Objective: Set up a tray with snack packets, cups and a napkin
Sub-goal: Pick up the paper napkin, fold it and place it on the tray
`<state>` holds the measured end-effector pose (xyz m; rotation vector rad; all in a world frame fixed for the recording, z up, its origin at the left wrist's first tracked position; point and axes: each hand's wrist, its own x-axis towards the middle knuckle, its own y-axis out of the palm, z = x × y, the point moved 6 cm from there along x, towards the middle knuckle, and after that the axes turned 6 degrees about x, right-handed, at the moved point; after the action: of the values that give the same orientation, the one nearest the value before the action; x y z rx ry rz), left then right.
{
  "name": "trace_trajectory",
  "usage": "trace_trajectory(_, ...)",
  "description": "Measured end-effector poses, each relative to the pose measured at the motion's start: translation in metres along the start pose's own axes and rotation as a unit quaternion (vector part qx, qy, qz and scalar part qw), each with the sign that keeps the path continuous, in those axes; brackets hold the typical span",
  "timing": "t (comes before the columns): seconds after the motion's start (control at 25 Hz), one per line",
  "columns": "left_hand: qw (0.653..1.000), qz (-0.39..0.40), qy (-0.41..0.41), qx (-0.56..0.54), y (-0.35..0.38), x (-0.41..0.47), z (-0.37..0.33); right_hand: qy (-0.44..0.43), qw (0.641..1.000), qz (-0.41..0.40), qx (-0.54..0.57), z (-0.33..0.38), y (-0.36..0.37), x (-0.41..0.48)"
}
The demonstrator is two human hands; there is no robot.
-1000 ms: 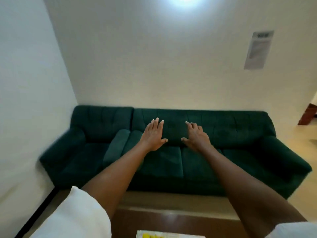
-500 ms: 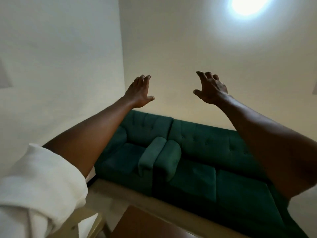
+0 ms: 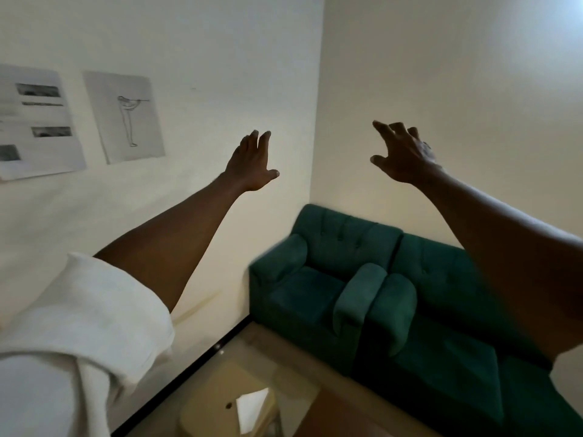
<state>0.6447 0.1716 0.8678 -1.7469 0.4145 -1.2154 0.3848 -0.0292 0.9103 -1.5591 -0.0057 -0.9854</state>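
Both arms are stretched out and up toward the corner of the room. The left hand point(image 3: 252, 164) sits just left of centre frame, palm away, fingers straight and close together with the thumb out to the side. The right hand point(image 3: 405, 156) is right of centre, its fingers loosely spread and a little bent. The grip of each hand is apart and holds nothing. The two hands are well apart from each other and touch nothing.

None of the task's things show: no tray, snack packets, cups or napkin. The view looks over a dark green tufted velvet sofa point(image 3: 321, 279) at lower right, a pale beige plastic chair point(image 3: 220, 402) at the bottom centre, and two printed paper sheets point(image 3: 124, 116) on the wall at upper left. A rolled white cloth sleeve point(image 3: 79, 326) fills the lower left. A sliver of brown tabletop point(image 3: 347, 417) at the bottom edge is probably where the tray things lie, below the frame.

This reads as a pose, not handling, so the setting-up looks not yet begun. To start well, the head and hands should drop toward the tabletop so the tray comes into sight before any reaching. The tray should be squared up first, and the light packets and napkin placed after it.
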Motion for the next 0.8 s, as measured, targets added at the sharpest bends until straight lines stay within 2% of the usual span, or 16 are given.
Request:
trace_trajectory(0.12,1.0,0.023,-0.013,0.001,0.026,-0.008,0.076,0.005,0.999,-0.008,0.032,0.06,0.05,0.024)
trace_trajectory(0.32,0.995,0.085,-0.037,-0.027,0.115,-0.034,0.147,0.026,0.993,0.089,0.075,0.124,0.179,0.025)
trace_trajectory(0.44,0.986,0.146,-0.063,-0.042,0.208,-0.08,0.177,0.043,0.98,0.163,0.105,0.154,0.292,0.005)
trace_trajectory(0.64,0.943,0.295,-0.137,-0.07,0.396,-0.217,0.199,0.101,0.94,0.279,0.167,0.175,0.505,-0.092)
trace_trajectory(0.8,0.882,0.433,-0.16,-0.097,0.545,-0.353,0.191,0.177,0.877,0.402,0.194,0.171,0.671,-0.233)
